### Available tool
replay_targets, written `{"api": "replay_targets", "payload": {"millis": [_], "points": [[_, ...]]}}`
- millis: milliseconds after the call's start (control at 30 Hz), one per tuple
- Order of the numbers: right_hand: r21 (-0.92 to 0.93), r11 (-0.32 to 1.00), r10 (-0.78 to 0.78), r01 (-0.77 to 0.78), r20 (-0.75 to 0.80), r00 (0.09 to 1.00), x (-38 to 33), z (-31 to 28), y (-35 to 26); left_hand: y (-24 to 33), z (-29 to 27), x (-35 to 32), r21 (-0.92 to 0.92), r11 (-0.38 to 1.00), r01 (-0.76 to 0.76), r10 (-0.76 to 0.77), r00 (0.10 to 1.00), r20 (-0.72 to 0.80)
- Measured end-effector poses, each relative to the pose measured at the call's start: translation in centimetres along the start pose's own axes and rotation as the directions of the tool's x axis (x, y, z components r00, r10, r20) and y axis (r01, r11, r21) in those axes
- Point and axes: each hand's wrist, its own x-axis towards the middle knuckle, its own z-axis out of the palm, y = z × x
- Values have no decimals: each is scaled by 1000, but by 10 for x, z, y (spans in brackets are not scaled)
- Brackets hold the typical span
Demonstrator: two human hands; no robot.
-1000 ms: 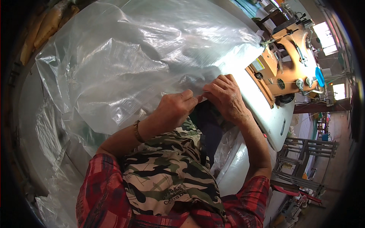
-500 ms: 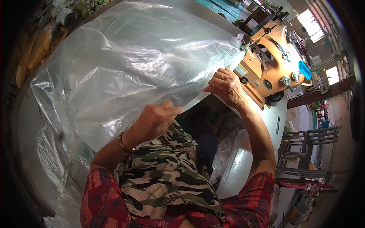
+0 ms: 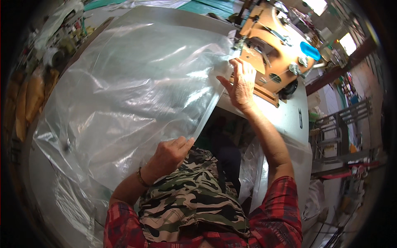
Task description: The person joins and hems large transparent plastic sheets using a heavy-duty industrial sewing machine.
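Observation:
A large translucent plastic sheet point(image 3: 136, 82) lies spread over the table, its folded edge running diagonally toward an orange-tan sewing machine point(image 3: 277, 56). The near end of that edge is pinched by my left hand point(image 3: 168, 156), closed, with the thumb against the fingers. My right hand point(image 3: 242, 84) is beside the far part of the edge, close to the machine's needle area. Its thumb is spread away from the fingers, and the fingertips rest at the sheet's edge. The sheet's far corner reaches the needle area, where the exact contact is too small to make out.
The pale table point(image 3: 295, 111) continues right of the machine. A blue oval tray point(image 3: 310, 51) sits on the machine's top. Brown wrapped bundles point(image 3: 35, 93) stand at the left. A grey metal rack point(image 3: 339, 128) stands on the right. More clear plastic hangs beside my lap.
My right hand has loosened from its closed grip, the thumb now apart from the fingers. The folded edge looks straighter between my hands. The whole view has shifted, with the machine appearing further left.

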Motion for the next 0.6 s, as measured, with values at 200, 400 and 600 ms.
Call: {"api": "replay_targets", "payload": {"millis": [200,400,600], "points": [[657,509,642,-556,141,754,-30,41,-23,9,11,6,1,1000,-8,7,1000,17],[825,309,609,-474,212,764,-40,48,-19,5,28,5,64,997,-51,47,997,65],[913,-31,510,-406,363,780,-44,55,-13,-1,43,9,102,993,-52,41,993,113]]}}
